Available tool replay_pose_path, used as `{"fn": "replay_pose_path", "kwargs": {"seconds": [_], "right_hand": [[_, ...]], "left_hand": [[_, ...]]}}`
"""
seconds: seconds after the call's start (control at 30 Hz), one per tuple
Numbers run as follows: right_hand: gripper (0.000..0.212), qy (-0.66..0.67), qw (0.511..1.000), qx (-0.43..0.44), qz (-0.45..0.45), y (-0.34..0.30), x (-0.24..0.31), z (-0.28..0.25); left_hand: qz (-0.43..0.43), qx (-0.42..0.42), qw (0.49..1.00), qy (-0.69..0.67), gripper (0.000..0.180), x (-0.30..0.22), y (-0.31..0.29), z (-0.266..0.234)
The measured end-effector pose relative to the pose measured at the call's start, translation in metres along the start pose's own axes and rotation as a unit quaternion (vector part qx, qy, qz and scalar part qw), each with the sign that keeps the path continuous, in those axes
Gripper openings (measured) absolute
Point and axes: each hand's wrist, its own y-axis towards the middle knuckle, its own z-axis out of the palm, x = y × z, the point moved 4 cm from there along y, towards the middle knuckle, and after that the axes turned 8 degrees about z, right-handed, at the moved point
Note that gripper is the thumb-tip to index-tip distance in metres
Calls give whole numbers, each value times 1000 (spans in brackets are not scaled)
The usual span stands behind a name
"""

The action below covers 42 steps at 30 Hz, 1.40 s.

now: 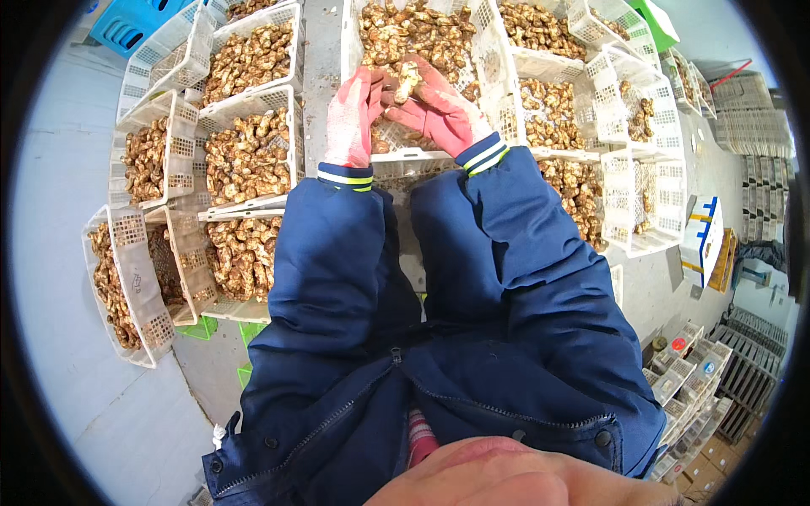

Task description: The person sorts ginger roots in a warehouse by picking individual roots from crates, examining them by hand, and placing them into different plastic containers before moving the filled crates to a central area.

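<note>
Both my hands wear pink gloves with dark, soiled fingertips and meet over a white perforated crate (487, 63) of brown, pale-stemmed mushrooms (413, 34). Between them is one pale, knobby mushroom (407, 83). My right hand (445, 110) pinches it, thumb and fingers closed on it from the right. From the left, my left hand (350, 118) closes in with bent fingers, their tips against the mushroom's lower end. Part of this contact is hidden by the fingers themselves. Below the hands runs the crate's near rim, close to my knees.
White crates of similar mushrooms stand to the left (253, 160) and right (548, 110), some tilted on others. A blue crate (139, 25) is at the far left. On the right are a white-and-blue box (702, 240) and stacked crates (751, 118). Grey floor (321, 51) shows between rows.
</note>
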Motion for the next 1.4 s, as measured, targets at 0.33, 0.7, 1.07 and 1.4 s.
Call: {"fn": "replay_pose_path", "kwargs": {"seconds": [0.33, 0.7, 1.07, 1.4], "right_hand": [[57, -101, 989, -94, -61, -11, 14, -7], [34, 124, 837, -461, -269, -130, 119, -227], [62, -812, 524, -229, 120, 116, -4, -140], [38, -424, 867, -239, 103, 79, 20, -113]], "left_hand": [[20, 2, 1000, 8, 36, 7, 9, -21], [65, -64, 996, -12, 40, -15, 11, -25], [76, -100, 989, -77, 46, -21, 4, -22], [65, -130, 989, -23, 30, -13, 10, -43]]}}
